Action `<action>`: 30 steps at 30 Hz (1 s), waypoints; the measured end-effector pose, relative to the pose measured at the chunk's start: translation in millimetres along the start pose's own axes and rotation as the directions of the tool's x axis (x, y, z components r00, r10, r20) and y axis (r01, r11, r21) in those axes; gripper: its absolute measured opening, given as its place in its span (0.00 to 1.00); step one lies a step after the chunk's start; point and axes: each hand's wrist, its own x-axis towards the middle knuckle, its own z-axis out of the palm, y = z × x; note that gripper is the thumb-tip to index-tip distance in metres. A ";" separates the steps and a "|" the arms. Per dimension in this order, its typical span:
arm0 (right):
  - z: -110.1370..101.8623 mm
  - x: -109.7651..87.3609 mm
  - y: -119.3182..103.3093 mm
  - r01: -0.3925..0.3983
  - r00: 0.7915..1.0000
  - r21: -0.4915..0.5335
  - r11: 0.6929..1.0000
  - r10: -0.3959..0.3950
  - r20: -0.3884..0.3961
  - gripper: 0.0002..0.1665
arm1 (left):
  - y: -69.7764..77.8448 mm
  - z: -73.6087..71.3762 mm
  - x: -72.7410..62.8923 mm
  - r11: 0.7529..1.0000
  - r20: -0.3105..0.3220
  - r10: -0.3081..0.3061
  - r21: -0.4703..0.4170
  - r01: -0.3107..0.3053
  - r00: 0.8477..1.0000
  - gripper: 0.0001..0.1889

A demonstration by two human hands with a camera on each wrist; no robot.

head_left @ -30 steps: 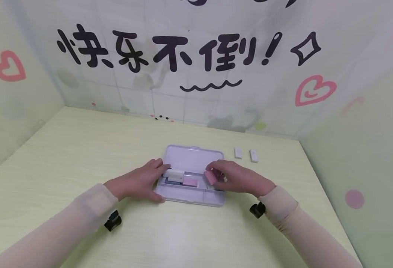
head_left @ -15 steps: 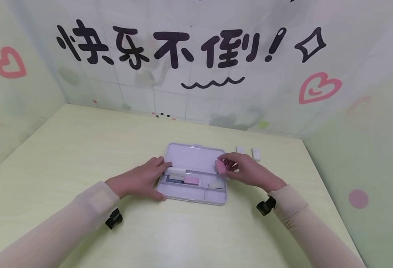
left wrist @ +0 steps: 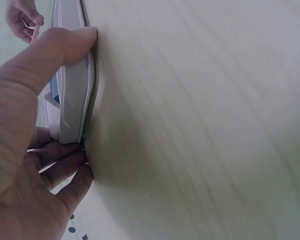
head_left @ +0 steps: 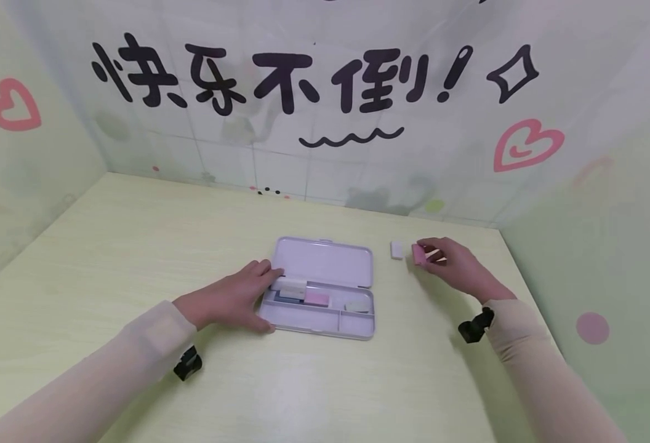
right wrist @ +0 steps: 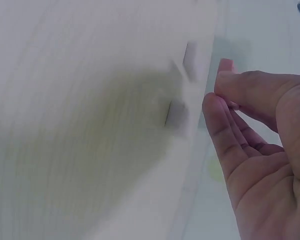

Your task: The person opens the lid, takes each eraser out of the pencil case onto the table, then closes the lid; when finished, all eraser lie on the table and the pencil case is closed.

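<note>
In the head view my left hand (head_left: 232, 299) holds the left end of an open lilac pencil case (head_left: 322, 262). The left wrist view shows its thumb (left wrist: 72, 45) on the case's front edge and the fingers around the far corner. Off to the right, my right hand (head_left: 460, 266) pinches a pink eraser (head_left: 418, 255) between thumb and fingertips, above the table. Inside the case lie a white eraser (head_left: 293, 290), a second pink eraser (head_left: 317, 299) and a whitish one (head_left: 357, 306) at the right end.
A white eraser (head_left: 396, 250) lies on the pale wooden table (head_left: 314, 387), right of the case. The right wrist view shows two white erasers (right wrist: 177, 116) near the right hand. A printed wall sheet (head_left: 220, 160) stands behind, with side panels left and right.
My right hand has lifted the pink eraser out from over the case and carried it right, over to the white erasers on the table. The left hand stays on the case.
</note>
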 end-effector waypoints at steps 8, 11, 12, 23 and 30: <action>-15.0 -6.7 36.5 -0.080 0.996 -0.024 0.996 0.080 -0.030 0.31 | 0.2 -2.9 -2.7 1.000 0.000 -0.012 -0.009 0.012 1.000 0.53; -17.2 -9.3 48.9 -0.101 0.994 -0.027 0.994 0.101 -0.033 0.31 | -0.4 -0.8 -2.9 1.000 0.002 -0.013 -0.019 0.013 1.000 0.53; -17.8 -9.8 52.5 -0.107 0.994 -0.032 0.994 0.106 -0.033 0.31 | -0.4 -0.2 -2.6 1.000 0.004 -0.012 -0.021 0.013 1.000 0.53; -17.9 -10.5 66.1 -0.156 0.987 -0.065 0.986 0.158 0.011 0.30 | 0.3 3.4 -0.2 1.000 0.005 0.000 -0.019 0.000 1.000 0.54; -14.2 -7.7 66.0 -0.123 0.992 -0.058 0.991 0.125 0.031 0.29 | -1.1 2.4 -0.1 1.000 0.001 0.000 -0.022 0.000 1.000 0.53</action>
